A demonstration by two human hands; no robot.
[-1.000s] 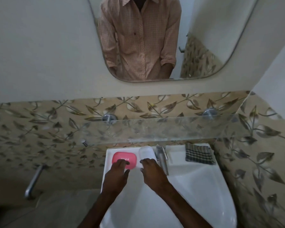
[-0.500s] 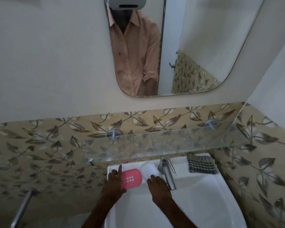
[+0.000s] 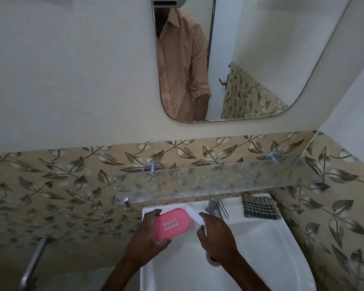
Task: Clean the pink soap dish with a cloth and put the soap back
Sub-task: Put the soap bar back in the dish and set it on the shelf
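We find the left grip [image 3: 147,236] clamped on the pink soap dish [image 3: 172,224], the right grip [image 3: 216,238] closed round the soap [image 3: 194,218], and the cloth [image 3: 259,207] lying rightward, nearer the latter.

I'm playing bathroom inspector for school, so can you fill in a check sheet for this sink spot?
Surface: white ceramic sink, with the tap and the cloth on its back ledge.
Job's things: pink oval plastic soap dish, held tilted above the ledge, no soap in it; white soap bar, just right of the dish; dark checked folded cloth, on the back right corner, no hand on it.
Clutter: nothing seen.
Hands: left hand grips the dish; right hand holds the soap bar.
Cables: nothing seen.
Surroundings: chrome tap, glass shelf, wall mirror, leaf-patterned tiles.
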